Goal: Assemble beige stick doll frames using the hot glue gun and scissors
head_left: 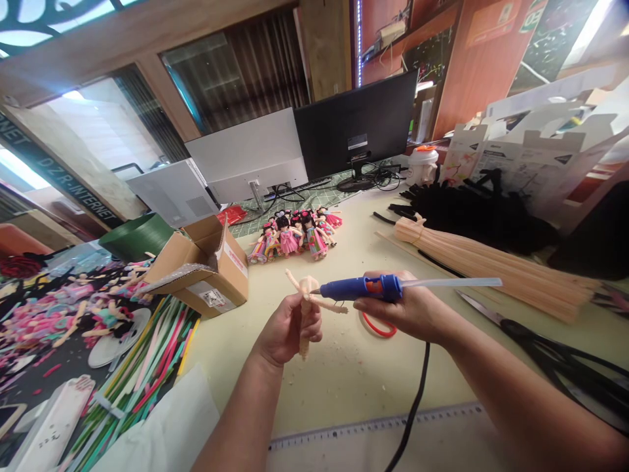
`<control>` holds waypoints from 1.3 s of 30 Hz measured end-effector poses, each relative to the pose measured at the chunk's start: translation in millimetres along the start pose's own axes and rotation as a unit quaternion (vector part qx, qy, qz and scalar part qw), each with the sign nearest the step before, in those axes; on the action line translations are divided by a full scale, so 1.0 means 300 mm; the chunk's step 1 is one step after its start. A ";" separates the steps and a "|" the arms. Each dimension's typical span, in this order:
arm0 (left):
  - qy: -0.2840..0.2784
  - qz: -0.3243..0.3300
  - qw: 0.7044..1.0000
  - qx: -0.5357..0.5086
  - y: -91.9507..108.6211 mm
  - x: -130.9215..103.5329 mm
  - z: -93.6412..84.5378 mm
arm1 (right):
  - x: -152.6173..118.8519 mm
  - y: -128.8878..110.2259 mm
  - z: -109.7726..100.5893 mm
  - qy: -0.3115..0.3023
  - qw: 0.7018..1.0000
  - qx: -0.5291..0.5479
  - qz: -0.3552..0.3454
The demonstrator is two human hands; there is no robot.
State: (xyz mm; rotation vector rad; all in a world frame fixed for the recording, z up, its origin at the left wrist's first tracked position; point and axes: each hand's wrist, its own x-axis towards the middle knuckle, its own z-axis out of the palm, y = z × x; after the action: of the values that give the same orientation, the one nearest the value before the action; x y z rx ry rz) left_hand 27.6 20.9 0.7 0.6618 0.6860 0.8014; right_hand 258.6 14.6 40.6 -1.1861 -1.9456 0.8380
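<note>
Between the thumb and fingers of my left hand, a small doll body made of beige pipe cleaner stands upright, its two arms spread sideways. My right hand is wrapped round a blue hot glue gun with a clear glue stick sticking out of its back end. The gun's nozzle meets the doll at the neck and shoulders, just above my left thumb. A black cord runs down from the gun. Under my right hand lies a red ring-shaped piece.
Finished dolls stand in a cluster behind my hands. An opened cardboard box and coloured pipe cleaners are left; a beige pipe cleaner bundle, black pile and scissors are right. A ruler crosses the front.
</note>
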 end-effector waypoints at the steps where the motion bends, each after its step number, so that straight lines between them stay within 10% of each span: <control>1: -0.001 0.000 1.000 0.000 0.000 0.000 0.000 | 0.000 0.000 0.001 0.000 1.000 0.000 0.001; 39: -0.117 -0.023 0.990 -0.080 0.016 -0.018 0.013 | 0.018 -0.004 -0.009 -0.022 0.999 0.044 0.010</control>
State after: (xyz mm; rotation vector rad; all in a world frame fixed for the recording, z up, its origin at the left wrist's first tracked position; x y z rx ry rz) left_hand 25.8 18.1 8.3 0.5807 0.4175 0.7153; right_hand 258.4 19.5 44.2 -1.1450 -1.9150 0.9580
